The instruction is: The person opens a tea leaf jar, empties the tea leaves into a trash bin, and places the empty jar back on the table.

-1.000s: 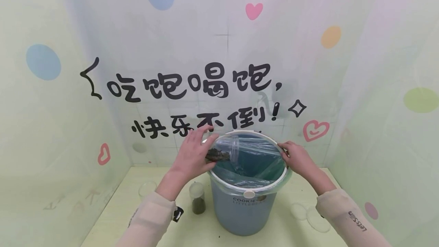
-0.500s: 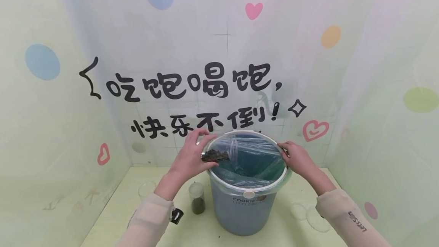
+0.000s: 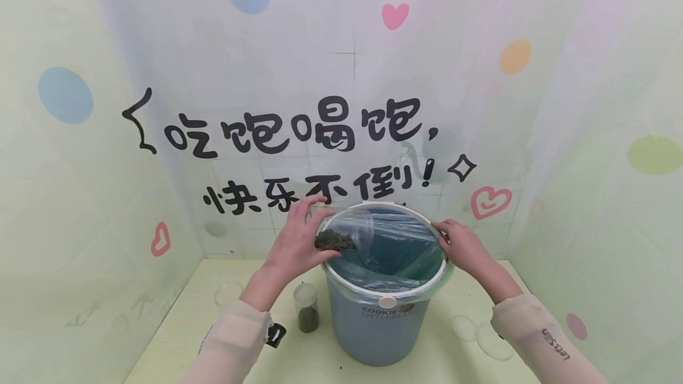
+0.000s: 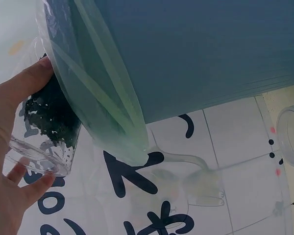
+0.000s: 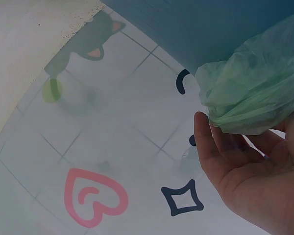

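Note:
A lined blue-grey trash bin (image 3: 381,336) stands on the table, its pale green plastic liner (image 3: 405,265) folded over the white rim ring (image 3: 349,289). My left hand (image 3: 296,245) grips a clear plastic jar (image 3: 360,223) lying sideways, its mouth inside the bin's left rim. Dark dried leaf-like flakes (image 3: 335,240) lie along the jar's lower side. The left wrist view has thumb and fingers around this jar (image 4: 59,159), near its base. On the opposite side, my right hand (image 3: 461,248) pinches the rim and liner; in the right wrist view its fingers lie under the bunched liner (image 5: 255,88).
Left of the bin stands a second clear jar (image 3: 308,316) holding dark contents. Clear round lids (image 3: 493,339) lie on the table (image 3: 299,366) to the right, and a clear round piece (image 3: 228,295) is at the left. Printed walls enclose the back and sides.
The left hand has shifted and turned slightly with the tilted jar, and the flakes inside have moved a little. The right hand and the bin keep their places.

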